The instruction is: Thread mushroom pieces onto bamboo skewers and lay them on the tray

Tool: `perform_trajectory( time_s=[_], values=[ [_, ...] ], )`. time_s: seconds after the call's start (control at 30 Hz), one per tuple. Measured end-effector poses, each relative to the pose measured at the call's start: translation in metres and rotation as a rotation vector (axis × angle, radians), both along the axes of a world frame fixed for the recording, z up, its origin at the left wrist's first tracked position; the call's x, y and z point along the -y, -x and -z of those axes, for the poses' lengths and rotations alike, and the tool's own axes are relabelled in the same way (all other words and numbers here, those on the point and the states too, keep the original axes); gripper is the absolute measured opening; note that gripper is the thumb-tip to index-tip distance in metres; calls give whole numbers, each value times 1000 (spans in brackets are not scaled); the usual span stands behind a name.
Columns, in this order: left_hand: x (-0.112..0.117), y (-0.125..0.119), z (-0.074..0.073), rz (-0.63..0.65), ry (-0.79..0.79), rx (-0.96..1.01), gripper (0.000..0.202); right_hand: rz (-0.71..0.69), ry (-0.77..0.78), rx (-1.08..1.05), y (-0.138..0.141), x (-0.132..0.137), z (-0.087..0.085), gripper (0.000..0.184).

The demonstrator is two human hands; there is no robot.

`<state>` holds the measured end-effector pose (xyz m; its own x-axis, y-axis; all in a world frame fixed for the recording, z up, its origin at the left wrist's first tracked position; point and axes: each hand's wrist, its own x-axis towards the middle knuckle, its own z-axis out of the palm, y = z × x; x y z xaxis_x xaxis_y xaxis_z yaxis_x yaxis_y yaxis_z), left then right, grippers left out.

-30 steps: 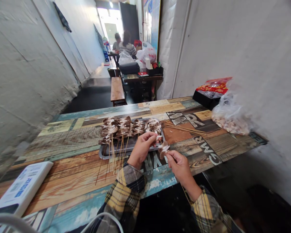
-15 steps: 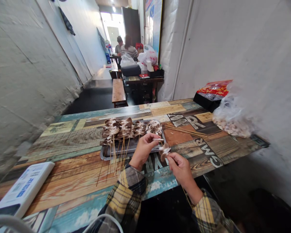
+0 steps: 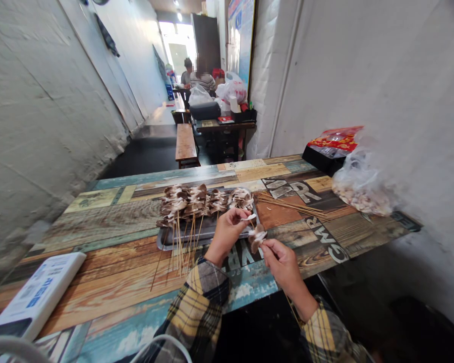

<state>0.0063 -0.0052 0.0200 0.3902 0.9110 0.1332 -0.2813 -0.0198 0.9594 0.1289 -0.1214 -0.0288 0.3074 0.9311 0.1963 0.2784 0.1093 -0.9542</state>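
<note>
Between thumb and fingers my left hand [image 3: 229, 229] pinches a small pale piece of mushroom [image 3: 250, 218]. My right hand [image 3: 283, 264] is closed on a thin wooden skewer [image 3: 292, 306], whose lower part slants down below the hand. Brown and white oyster mushroom pieces [image 3: 256, 238] are threaded on it just above my right fingertips. The mushroom piece in my left hand is close to the skewer's upper end. Behind my left hand a metal tray [image 3: 166, 241] holds several finished-looking mushroom skewers [image 3: 185, 199], their bare sticks pointing toward me.
Loose bamboo skewers [image 3: 295, 204] lie right of the tray. A clear bag of mushroom pieces [image 3: 363, 189] sits at the table's right, beside a black box [image 3: 321, 160] with red packaging. A white box [image 3: 38, 292] lies front left. Two people sit far back beyond a bench [image 3: 186, 142].
The pale mushroom piece in my left hand has tilted and lies nearer the skewer's upper end. My right hand stays nearly still; the view has shifted very slightly.
</note>
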Motion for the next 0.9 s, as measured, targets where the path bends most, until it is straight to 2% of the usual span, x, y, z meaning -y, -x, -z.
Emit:
perform_trajectory(
  time_s=[0.2, 0.4, 0.9],
  values=[
    [2, 0, 1, 54, 45, -10, 17, 5, 19, 1, 1, -2, 0, 27],
    [0, 3, 1, 43, 24, 6, 14, 13, 30, 6, 1, -3, -1, 28],
    [1, 2, -2, -16, 114, 33, 30, 12, 12, 47, 1, -3, 1, 27]
  ],
)
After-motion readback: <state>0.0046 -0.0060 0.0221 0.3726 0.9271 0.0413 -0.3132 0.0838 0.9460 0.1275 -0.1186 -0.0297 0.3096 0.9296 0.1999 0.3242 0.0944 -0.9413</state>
